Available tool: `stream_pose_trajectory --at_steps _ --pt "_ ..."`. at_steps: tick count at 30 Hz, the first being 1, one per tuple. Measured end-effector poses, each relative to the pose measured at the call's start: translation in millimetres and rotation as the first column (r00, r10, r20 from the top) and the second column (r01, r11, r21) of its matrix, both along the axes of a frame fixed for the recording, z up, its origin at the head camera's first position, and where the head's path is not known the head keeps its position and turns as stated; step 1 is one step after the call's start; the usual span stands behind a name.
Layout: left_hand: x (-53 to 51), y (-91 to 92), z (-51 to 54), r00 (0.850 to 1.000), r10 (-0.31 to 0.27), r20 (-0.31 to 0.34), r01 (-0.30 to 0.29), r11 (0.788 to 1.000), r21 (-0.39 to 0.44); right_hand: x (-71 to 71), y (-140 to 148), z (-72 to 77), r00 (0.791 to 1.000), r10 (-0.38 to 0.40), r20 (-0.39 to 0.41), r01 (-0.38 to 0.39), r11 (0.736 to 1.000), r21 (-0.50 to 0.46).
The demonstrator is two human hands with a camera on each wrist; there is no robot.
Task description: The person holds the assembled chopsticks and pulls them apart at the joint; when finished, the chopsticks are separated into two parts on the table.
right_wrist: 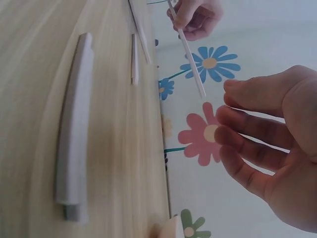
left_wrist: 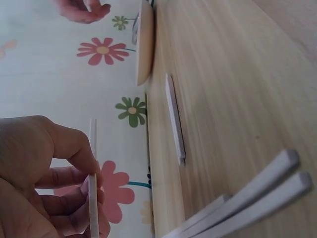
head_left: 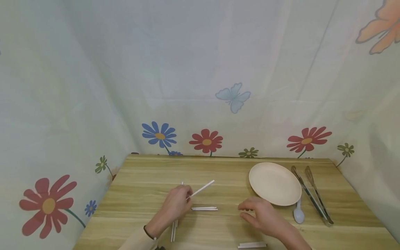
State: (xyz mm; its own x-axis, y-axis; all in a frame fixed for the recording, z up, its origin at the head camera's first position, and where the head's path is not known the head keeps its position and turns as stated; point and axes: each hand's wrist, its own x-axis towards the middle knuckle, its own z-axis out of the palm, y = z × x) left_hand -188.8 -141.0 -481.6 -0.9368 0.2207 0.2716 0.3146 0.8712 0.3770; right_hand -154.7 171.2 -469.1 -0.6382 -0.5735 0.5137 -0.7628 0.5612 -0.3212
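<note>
Between thumb and fingers, my left hand (head_left: 176,203) pinches a slim white stick (head_left: 203,188), raised above the table and slanting up to the right. Beneath that hand, several similar white sticks (head_left: 173,232) lie lengthwise on the wood, partly hidden by hand and wrist. A short group of white sticks (head_left: 204,208) lies crosswise between the two hands. My right hand (head_left: 264,215) hovers left of the spoon and below the plate, fingers loosely bent, thumb apart, holding nothing. Closer to the front edge are more white sticks (head_left: 251,245); their square sides show in the right wrist view.
A round cream plate (head_left: 275,184) sits at the back right of the wooden table (head_left: 150,173). A pale spoon (head_left: 298,213) lies by its rim, partly hidden under it. Metal tongs (head_left: 313,198) lie further right. Flower-printed curtains (head_left: 187,69) enclose the table.
</note>
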Motion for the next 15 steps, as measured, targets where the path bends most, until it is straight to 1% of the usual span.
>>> stream_pose_trajectory --at_steps 4,8,12,15 --pt "-0.9 5.1 4.8 0.999 -0.027 -0.017 0.027 1.0 0.0 -2.6 -5 4.6 0.998 -0.045 -0.039 0.045 0.999 -0.013" --pt "0.2 8.7 8.5 0.999 -0.05 -0.021 0.05 0.999 -0.008 -3.5 -9 8.0 0.996 -0.076 -0.048 0.076 0.997 -0.016" --pt "0.0 11.1 9.4 0.996 -0.076 -0.037 0.076 0.997 -0.02 -4.6 -13 11.1 0.993 -0.099 -0.07 0.099 0.995 -0.009" --pt "-1.5 12.7 9.8 0.994 -0.097 -0.052 0.096 0.995 -0.023 -5.7 -16 14.2 0.991 -0.103 -0.082 0.102 0.995 -0.017"
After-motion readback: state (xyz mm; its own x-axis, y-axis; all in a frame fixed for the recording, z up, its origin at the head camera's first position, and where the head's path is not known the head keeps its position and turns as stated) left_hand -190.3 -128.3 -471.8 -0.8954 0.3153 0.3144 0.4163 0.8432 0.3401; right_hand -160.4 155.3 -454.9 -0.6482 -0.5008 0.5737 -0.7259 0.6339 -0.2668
